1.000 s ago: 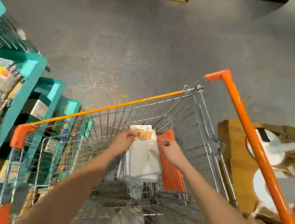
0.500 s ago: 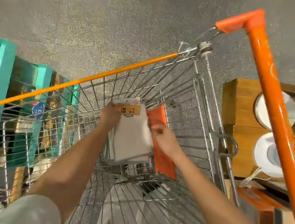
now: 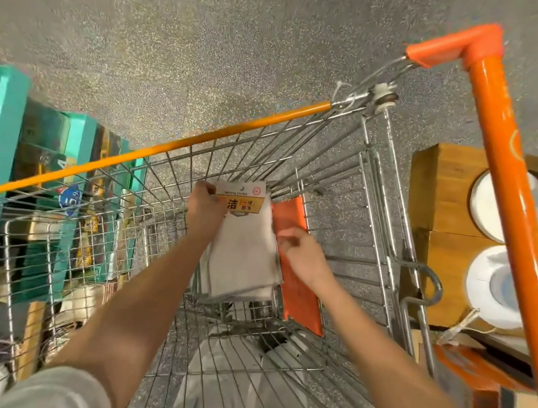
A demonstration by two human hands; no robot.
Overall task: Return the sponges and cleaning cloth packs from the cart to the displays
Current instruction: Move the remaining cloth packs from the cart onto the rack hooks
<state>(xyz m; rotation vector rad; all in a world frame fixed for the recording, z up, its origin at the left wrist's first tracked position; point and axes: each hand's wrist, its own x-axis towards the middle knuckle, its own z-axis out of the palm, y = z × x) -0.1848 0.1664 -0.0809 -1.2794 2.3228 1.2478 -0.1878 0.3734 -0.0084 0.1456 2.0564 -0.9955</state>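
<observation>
Two hands worked inside the wire cart [image 3: 378, 226], at the centre of the frame. The left hand [image 3: 204, 210] gripped the cleaning cloth pack [image 3: 246, 259] by the upper left corner of its header card [image 3: 244, 200], fingers curled over the card's edge. The right hand [image 3: 303, 257] sat at the pack's right edge with fingers loosely bent. Blur hid whether it pinched the cloth or merely touched it, so I cannot tell. The pack hung upright above the cart floor, just in front of a flat orange panel [image 3: 302, 298] (a second pack or part of the cart, unclear).

By its look the pack would be light and limp: grey cloths folded flat, hanging from a stiff card. The card seemed the surest place to hold, since the cloth below would likely sag and fan apart. Nothing about it appeared fragile or slippery.

On the card, a yellow band carried a large "洁" with smaller characters beside it, too small to read. A round red logo sat at the card's upper right. Teal displays [image 3: 0, 138] stood at the left of the frame.
</observation>
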